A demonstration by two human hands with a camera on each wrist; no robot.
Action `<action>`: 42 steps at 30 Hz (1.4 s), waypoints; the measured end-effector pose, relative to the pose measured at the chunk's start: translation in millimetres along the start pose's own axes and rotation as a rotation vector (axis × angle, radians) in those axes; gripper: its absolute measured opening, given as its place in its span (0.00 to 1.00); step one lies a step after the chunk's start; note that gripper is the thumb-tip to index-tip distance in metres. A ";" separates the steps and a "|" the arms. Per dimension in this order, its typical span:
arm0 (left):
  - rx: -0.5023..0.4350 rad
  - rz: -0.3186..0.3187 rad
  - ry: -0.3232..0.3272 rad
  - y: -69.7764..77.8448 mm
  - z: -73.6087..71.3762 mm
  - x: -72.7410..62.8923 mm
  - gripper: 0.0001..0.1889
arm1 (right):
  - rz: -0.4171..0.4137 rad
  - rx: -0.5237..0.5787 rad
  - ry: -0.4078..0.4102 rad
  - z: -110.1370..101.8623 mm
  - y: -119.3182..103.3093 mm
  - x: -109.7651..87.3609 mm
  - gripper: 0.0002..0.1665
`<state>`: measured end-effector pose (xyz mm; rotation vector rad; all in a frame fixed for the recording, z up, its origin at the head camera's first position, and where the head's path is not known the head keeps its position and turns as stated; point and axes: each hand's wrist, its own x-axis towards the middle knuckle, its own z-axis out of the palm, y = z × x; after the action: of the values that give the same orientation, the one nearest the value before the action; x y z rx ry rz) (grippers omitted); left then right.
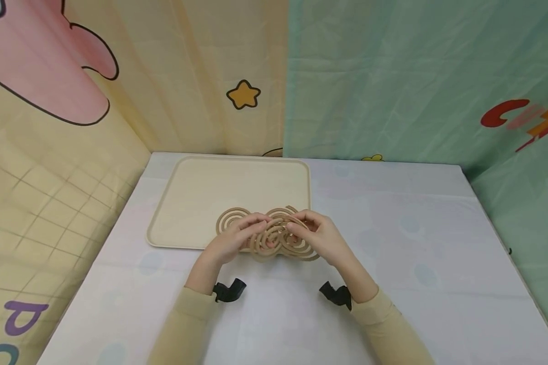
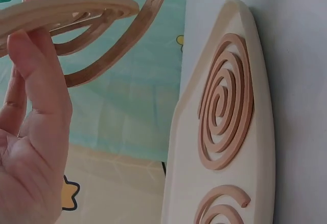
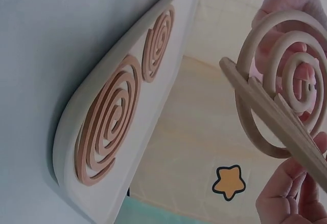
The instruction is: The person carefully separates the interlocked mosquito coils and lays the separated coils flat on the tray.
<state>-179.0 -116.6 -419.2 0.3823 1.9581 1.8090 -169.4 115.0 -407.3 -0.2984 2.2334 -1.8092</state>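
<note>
Two tan mosquito coils are held up at the tray's front edge, one (image 1: 261, 249) on the left and one (image 1: 303, 249) on the right. My left hand (image 1: 235, 237) grips the left coil; in the left wrist view its thumb and fingers pinch a coil (image 2: 66, 9). My right hand (image 1: 324, 237) pinches the right coil with thumb and fingers. In the right wrist view a coil faces the camera (image 3: 260, 32) and crosses another seen edge-on (image 3: 276, 124). Whether they are still interlocked, I cannot tell.
A cream tray (image 1: 228, 177) lies at the back left of the white table (image 1: 392, 228). On it rest two more coils, one at the left (image 1: 224, 215) and one at the right (image 3: 110, 121). Curtains stand behind and beside the table. Each wrist wears a black strap piece (image 1: 230, 290).
</note>
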 end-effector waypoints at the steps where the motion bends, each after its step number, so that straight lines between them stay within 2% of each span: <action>1: -0.013 -0.008 -0.003 0.1 -1.7 1.1 0.23 | -0.008 -0.013 0.009 -0.1 -0.1 0.1 0.15; 5: -0.010 -0.036 0.016 1.5 -4.7 1.5 0.30 | -0.033 -0.047 0.071 2.6 0.8 0.1 0.13; 9: 0.058 -0.014 0.038 6.3 0.0 -4.3 0.28 | -0.052 -0.126 0.204 7.4 1.1 0.9 0.10; 12: 0.178 0.020 0.107 11.3 12.1 -10.4 0.23 | -0.064 -0.179 0.305 10.8 -0.3 1.9 0.08; 14: 0.240 0.025 0.187 14.9 24.7 -13.8 0.25 | -0.079 -0.214 0.353 12.4 -0.5 2.8 0.07; 18: 0.346 0.037 0.332 17.8 53.5 -15.9 0.38 | -0.100 -0.212 0.378 15.1 -1.7 3.0 0.07; 21: 0.422 0.079 0.377 14.3 67.5 -13.7 0.43 | -0.098 -0.182 0.365 17.1 -3.0 2.7 0.08; 23: 0.438 0.102 0.401 11.8 70.7 -13.1 0.40 | -0.088 -0.168 0.352 18.1 -3.8 2.4 0.09; 28: 0.408 0.099 0.451 10.5 62.9 -13.9 0.25 | -0.057 -0.180 0.341 17.7 -4.2 1.5 0.12; 31: 0.422 0.095 0.492 9.5 56.0 -13.6 0.18 | -0.041 -0.181 0.337 17.0 -3.9 1.6 0.11; 37: 0.433 0.130 0.585 4.4 43.1 -9.2 0.10 | -0.059 -0.192 0.328 15.3 -3.3 2.6 0.11; 40: 0.412 0.133 0.595 2.8 35.8 -6.3 0.10 | -0.069 -0.202 0.330 12.5 -2.3 3.1 0.11; 42: 0.381 0.111 0.580 2.3 30.4 -5.3 0.10 | -0.063 -0.207 0.331 10.1 -1.3 3.7 0.11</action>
<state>-159.6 -92.6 -417.5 0.0776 2.7449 1.7379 -169.6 104.2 -408.2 -0.1135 2.6735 -1.7685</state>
